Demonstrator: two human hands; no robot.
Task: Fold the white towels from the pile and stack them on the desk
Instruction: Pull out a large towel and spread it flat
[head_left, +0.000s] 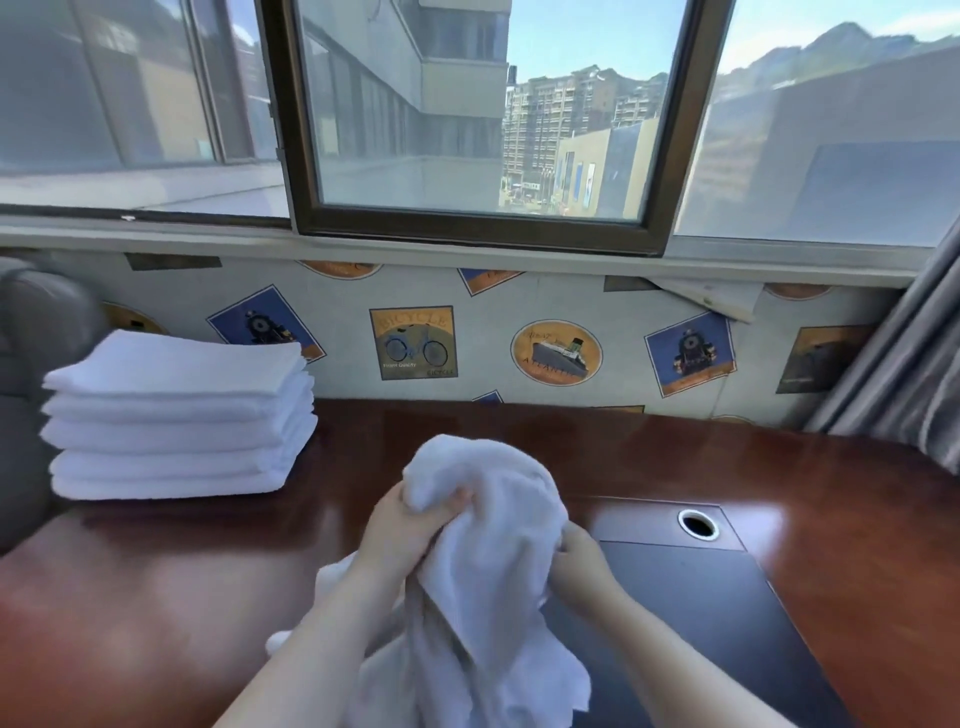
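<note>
while a stack of folded towels (176, 415) already sits on the desk (831, 493) at the far left, both the left hand (410, 530) and right hand (579, 558) grip a crumpled white towel (488, 551) above the desk, not folded yet. can't see the pile.

Brown-framed glass window (478, 119) looking onto apartment blocks, pale wallpaper with a bicycle poster print (413, 343) and oval ship emblem (556, 352), grey curtain (904, 374) at right, grey padded chair (31, 364) at left, round metal-rimmed cable hole (698, 523) in a dark panel (717, 597)
</note>
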